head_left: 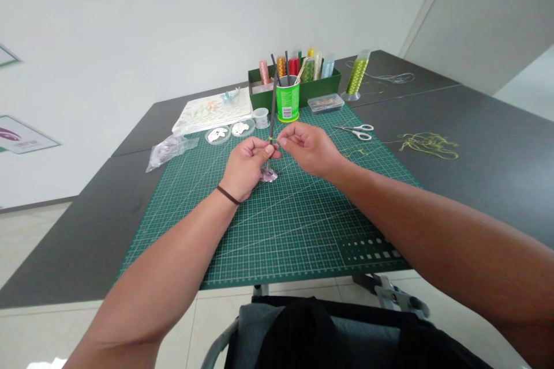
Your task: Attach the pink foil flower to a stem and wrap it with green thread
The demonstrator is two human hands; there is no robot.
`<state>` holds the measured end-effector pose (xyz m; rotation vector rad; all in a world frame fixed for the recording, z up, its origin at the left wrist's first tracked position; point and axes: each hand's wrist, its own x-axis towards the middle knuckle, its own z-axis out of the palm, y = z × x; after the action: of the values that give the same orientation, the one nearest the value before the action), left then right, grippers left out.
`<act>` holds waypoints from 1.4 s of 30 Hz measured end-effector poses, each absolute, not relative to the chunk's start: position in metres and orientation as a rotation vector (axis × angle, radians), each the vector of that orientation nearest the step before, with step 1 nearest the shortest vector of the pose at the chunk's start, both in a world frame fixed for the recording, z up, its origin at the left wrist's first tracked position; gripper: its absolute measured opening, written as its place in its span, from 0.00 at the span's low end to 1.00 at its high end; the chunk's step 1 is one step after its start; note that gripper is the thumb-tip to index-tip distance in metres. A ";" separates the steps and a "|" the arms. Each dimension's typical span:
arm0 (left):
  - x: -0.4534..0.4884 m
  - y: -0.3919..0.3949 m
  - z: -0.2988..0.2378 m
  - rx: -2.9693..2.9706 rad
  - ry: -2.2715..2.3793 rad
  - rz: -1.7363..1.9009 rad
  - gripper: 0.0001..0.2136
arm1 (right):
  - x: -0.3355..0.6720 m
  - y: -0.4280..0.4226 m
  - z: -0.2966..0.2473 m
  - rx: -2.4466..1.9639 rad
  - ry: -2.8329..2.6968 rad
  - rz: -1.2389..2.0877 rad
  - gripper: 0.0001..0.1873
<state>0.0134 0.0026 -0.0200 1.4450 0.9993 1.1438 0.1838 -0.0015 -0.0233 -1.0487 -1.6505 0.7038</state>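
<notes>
My left hand point(247, 166) is closed around a thin dark stick point(273, 109), which stands nearly upright above the mat. A narrow yellowish band circles the stick just above my fingers. Below them hangs a pale purple, shiny flower-like piece point(269, 174), partly hidden by the hand. Close by on the right, my right hand point(309, 149) has thumb and forefinger pinched together near the stick; what lies between them is too fine to make out. Thin yellow-green thread point(357, 152) lies on the mat beyond the right wrist.
On the green cutting mat point(281, 236) are scissors point(359, 131), a green can point(288, 101), a clear box point(326, 104) and small dishes point(217, 135). Behind stands a green box point(309, 90) of thread spools. A thread tangle point(428, 145) lies right, a plastic bag point(168, 150) left.
</notes>
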 end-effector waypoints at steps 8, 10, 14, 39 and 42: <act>0.013 0.003 -0.020 1.445 1.005 1.122 0.05 | 0.185 -0.001 -0.022 -0.987 -1.664 0.741 0.05; 0.014 0.003 -0.020 1.445 1.040 1.122 0.05 | 0.184 -0.001 -0.022 -0.972 -1.673 0.767 0.05; 0.015 0.002 -0.020 1.439 1.079 1.122 0.05 | 0.184 -0.001 -0.023 -0.964 -1.669 0.791 0.05; 0.012 0.003 -0.025 1.419 0.763 1.049 0.08 | 0.182 0.002 -0.020 -0.958 -1.581 1.002 0.04; 0.012 0.004 -0.024 1.436 0.784 1.043 0.07 | 0.181 0.002 -0.020 -0.968 -1.575 1.011 0.04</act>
<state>0.0123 0.0036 -0.0240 1.4357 0.7838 1.0434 0.1813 0.0017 -0.0199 -0.9676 -1.5750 1.0112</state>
